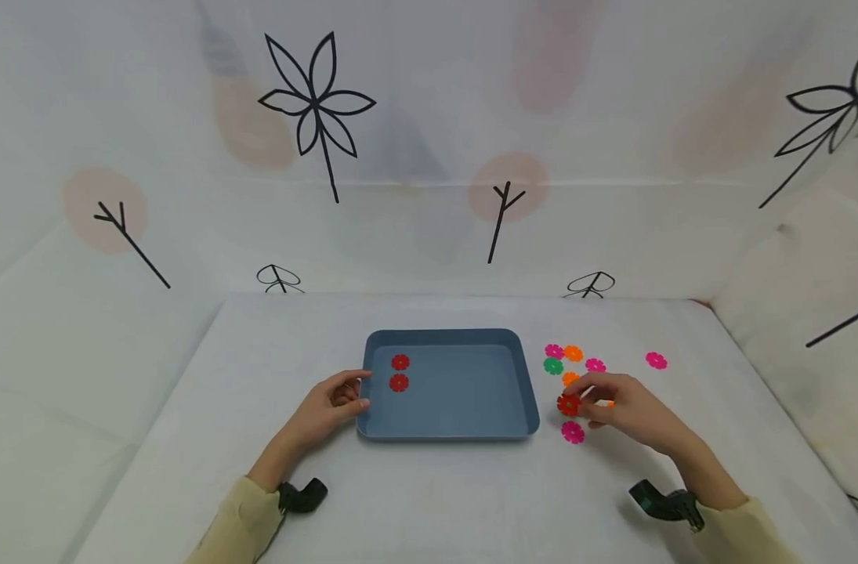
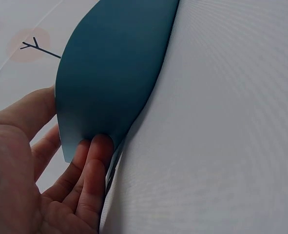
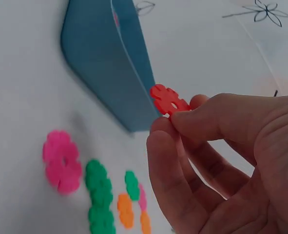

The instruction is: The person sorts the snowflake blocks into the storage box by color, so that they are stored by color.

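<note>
My right hand (image 1: 626, 406) pinches a red flower-shaped plastic piece (image 1: 567, 404) between thumb and fingertips, to the right of a blue-grey tray (image 1: 457, 395). Close up in the right wrist view, the red piece (image 3: 169, 100) shows a small hole in its middle and notched petals. On the tray's left side, my left hand (image 1: 332, 403) grips the rim; in the left wrist view its fingers (image 2: 101, 151) lie against the tray's outer wall. Two red flower pieces (image 1: 399, 383) lie in the tray, one above the other, near its left wall.
Right of the tray lie loose flower pieces: a pink one (image 1: 573, 432) near the front, a green one (image 1: 553, 366), an orange one (image 1: 573, 353), and another pink one (image 1: 657, 360) farther right. Green pieces (image 3: 100, 190) show under the right hand. A patterned cloth wall (image 1: 414, 235) stands behind.
</note>
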Tool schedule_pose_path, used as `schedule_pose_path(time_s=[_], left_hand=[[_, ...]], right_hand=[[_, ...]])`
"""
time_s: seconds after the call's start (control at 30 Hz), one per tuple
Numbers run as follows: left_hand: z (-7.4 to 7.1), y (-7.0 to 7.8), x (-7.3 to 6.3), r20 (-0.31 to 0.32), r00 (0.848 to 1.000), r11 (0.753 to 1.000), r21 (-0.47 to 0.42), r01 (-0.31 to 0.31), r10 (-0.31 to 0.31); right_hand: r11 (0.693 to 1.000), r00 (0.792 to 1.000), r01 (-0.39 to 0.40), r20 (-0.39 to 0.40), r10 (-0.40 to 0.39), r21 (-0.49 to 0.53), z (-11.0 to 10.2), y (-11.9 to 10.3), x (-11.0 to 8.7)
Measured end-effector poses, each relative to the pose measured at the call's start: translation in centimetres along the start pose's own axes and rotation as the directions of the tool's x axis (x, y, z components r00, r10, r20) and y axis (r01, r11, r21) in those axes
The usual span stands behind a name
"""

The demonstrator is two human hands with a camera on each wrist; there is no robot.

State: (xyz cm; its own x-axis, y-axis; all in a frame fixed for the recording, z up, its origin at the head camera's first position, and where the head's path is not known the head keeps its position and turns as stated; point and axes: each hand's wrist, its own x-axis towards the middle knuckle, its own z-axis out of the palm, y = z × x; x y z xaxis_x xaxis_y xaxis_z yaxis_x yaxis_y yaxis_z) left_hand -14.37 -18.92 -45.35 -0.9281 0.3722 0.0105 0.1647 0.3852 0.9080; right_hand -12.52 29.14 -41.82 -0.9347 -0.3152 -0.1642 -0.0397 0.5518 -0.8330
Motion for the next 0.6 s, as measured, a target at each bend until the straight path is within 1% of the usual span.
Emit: schedule_pose_path(time_s=[0.17,0.4,0.5,0.6], left_hand=[[0.0,-0.2,0.1,-0.001,1.0,1.0,0.001,-0.001,0.001],[0.1,-0.5,0.2,0.006,1.0,1.0,-0.015,-0.009,0.009],[0.0,-0.6,0.2,0.004,1.0,1.0,-0.013,-0.006,0.006],[0.0,-0.5,0.2,0.004,1.0,1.0,-0.007,-0.009,0.009]], right_hand=[[0.997,0.997,0.074,0.018,-0.073,-0.003,0.9,-1.1,1.1],[0.988,0.985,0.149,0.083,-0.151,0.03,2.3,-2.4,3.1],[0.983,0.977,0.183,0.103,-0.184,0.019,2.7,-3.1,4.3],[0.977,0.971,0.214,0.113,-0.211,-0.015,3.2,-3.9,5.5]])
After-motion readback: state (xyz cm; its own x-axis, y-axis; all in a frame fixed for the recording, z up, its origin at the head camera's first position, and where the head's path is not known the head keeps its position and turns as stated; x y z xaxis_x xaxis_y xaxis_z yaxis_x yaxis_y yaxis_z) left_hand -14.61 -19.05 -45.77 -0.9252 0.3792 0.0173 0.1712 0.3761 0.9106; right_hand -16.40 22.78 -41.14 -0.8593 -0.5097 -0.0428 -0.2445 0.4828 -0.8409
